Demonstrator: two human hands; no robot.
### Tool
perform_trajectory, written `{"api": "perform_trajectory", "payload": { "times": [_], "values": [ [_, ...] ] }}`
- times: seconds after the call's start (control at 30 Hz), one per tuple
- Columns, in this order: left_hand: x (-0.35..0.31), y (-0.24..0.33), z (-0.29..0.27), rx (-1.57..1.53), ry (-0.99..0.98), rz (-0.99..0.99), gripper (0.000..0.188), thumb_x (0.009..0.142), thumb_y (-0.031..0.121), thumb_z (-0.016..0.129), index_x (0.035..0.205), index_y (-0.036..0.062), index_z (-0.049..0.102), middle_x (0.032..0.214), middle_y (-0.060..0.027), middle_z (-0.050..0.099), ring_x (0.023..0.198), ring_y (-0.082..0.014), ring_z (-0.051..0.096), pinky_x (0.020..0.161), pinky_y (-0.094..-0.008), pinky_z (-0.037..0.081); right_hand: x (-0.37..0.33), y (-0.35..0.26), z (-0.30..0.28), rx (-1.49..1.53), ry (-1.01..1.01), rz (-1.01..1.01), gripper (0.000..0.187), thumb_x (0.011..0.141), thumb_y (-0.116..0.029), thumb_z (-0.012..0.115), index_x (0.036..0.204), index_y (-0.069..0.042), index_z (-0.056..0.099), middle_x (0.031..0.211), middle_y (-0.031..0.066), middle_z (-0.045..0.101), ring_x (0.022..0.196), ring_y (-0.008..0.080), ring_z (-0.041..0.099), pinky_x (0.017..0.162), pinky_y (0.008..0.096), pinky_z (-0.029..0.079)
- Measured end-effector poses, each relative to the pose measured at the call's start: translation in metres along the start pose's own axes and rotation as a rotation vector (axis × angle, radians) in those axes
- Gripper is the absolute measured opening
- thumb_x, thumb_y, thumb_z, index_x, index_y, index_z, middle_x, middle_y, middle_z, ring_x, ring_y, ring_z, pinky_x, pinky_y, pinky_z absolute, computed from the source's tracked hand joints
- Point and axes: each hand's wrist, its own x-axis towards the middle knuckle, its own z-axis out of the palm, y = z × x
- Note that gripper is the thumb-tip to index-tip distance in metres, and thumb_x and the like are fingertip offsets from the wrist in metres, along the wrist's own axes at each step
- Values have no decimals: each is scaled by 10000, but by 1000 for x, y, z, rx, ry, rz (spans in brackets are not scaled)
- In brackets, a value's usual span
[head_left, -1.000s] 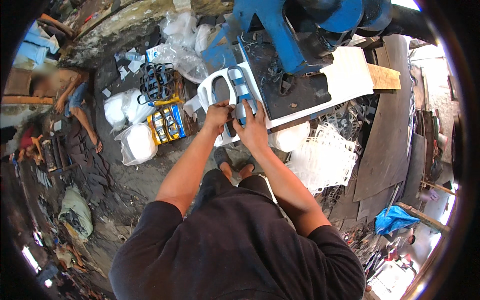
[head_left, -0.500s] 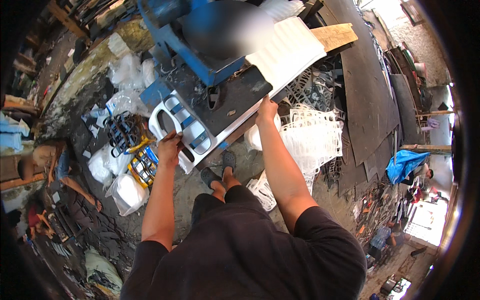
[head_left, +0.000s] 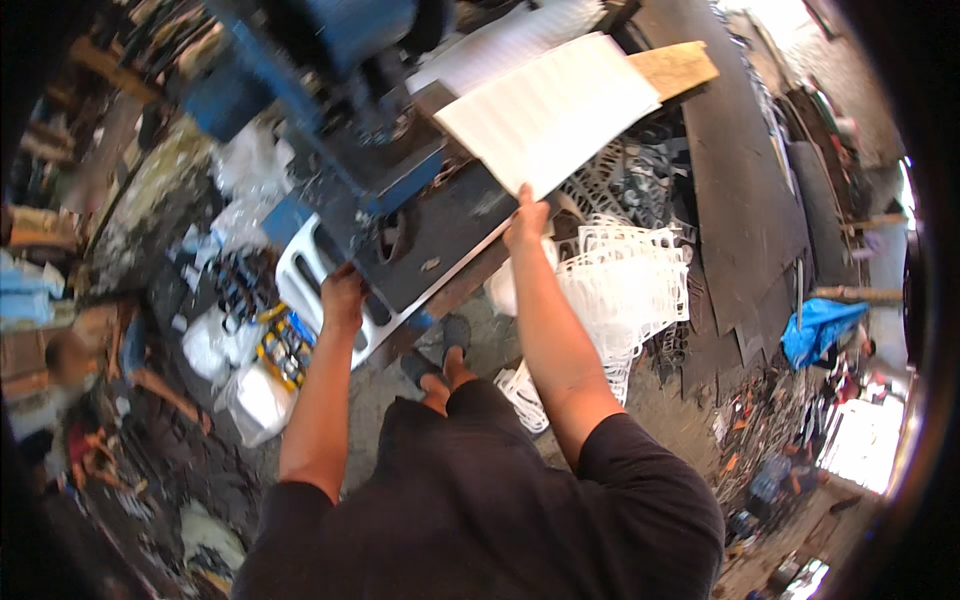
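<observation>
My left hand point(head_left: 343, 297) is closed on the near edge of a white sheet with long openings cut through it point(head_left: 300, 262), at the left side of a black work board point(head_left: 455, 225). To the right, my right hand point(head_left: 527, 222) pinches the near corner of a plain white ribbed sheet point(head_left: 550, 105). That sheet lies beyond the board's right end. A blue press point(head_left: 375, 165) stands over the board's far side. On the board lies a dark curved piece point(head_left: 393, 238), perhaps a cutting die, beside a small scrap.
White cut-out sheets point(head_left: 620, 285) are heaped right of my legs. Plastic bags point(head_left: 255, 400) and yellow-banded bundles point(head_left: 287, 345) lie to the left. Large dark sheets point(head_left: 740, 200) lean at the right. A person point(head_left: 140, 350) sits at the far left.
The cut-out sheet has shifted left, with my left hand on it. My right hand now grips the plain sheet's corner. The press's blue head shows farther left over the board.
</observation>
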Motion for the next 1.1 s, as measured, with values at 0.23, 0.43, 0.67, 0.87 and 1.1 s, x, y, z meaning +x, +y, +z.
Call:
{"api": "perform_trajectory", "payload": {
  "times": [0.23,0.43,0.67,0.87,1.1],
  "values": [
    [55,73,-45,690,474,449,274,876,180,578,1104,55,664,1009,-237,662,998,-419,615,803,-492,511,-148,-14,-33,-298,-138,326,164,964,-202,588,930,-41,596,865,16,551,784,117,514,728,270,450],
    [100,62,-49,833,250,601,314,828,160,600,1111,27,630,1019,-258,649,939,-468,606,811,-518,505,-193,19,-14,-266,-420,647,236,917,29,457,1107,-19,588,1064,90,633,988,250,609,858,383,505],
    [114,61,-61,703,133,475,258,842,151,567,1035,1,651,992,-284,641,905,-487,603,798,-517,496,-189,12,12,-307,-361,715,399,843,118,391,1155,-56,567,1110,81,600,924,261,587,852,416,479],
    [100,66,-68,707,205,633,227,867,150,557,975,-8,680,970,-265,650,915,-461,612,791,-505,489,-187,17,0,-303,-391,706,294,887,75,424,1154,25,537,1131,141,580,937,280,589,863,407,501],
    [-9,78,13,-77,430,-122,377,965,325,550,1061,-15,683,941,-173,699,896,-306,641,813,-375,472,-193,19,-24,-184,-292,493,273,962,-78,553,1167,96,509,1107,161,598,988,241,629,890,326,542]
  ]
}}
